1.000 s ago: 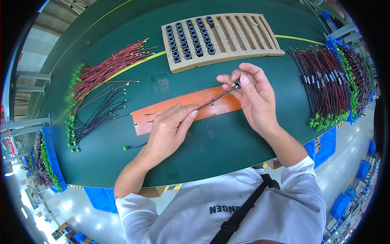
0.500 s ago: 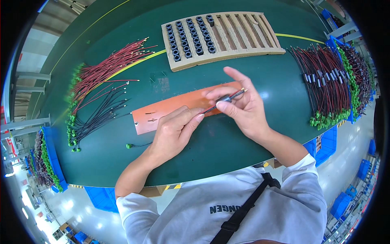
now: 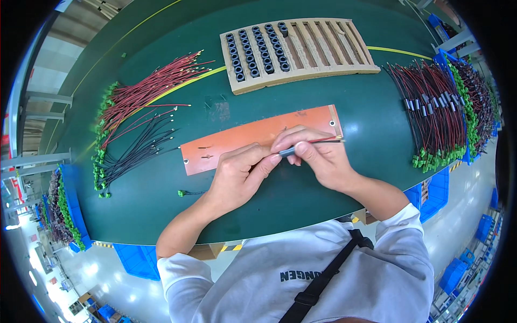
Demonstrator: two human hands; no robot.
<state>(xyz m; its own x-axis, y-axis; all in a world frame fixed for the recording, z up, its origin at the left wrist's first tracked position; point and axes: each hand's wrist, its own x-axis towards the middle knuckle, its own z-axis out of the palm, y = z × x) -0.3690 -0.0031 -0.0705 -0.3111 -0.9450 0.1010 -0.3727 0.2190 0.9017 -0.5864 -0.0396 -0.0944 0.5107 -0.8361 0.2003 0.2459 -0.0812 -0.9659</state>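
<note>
Over an orange board (image 3: 237, 137), my left hand (image 3: 232, 175) is closed in a pinch on a red-and-black wire cable (image 3: 326, 140). A dark cylindrical ferrite core (image 3: 287, 153) sits around that cable, just beyond my left fingertips. My right hand (image 3: 326, 164) grips the core between thumb and fingers. The cable's bare-tipped ends stick out past my right hand. At the other end, a green connector (image 3: 181, 193) lies on the table left of my left wrist, on a black lead that runs under that hand.
A cardboard tray (image 3: 301, 78) holds rows of ferrite cores in its left slots. Red wires (image 3: 156, 81) and black wires (image 3: 137, 151) with green connectors lie left. Finished-looking cables with cores (image 3: 431, 102) are piled right, beside a blue bin (image 3: 449, 70). The green table (image 3: 301, 210) has a curved-looking front edge.
My right hand has come down and left, next to my left fingertips, with the core slid along the cable toward the left hand. More of the wire ends now shows beyond it.
</note>
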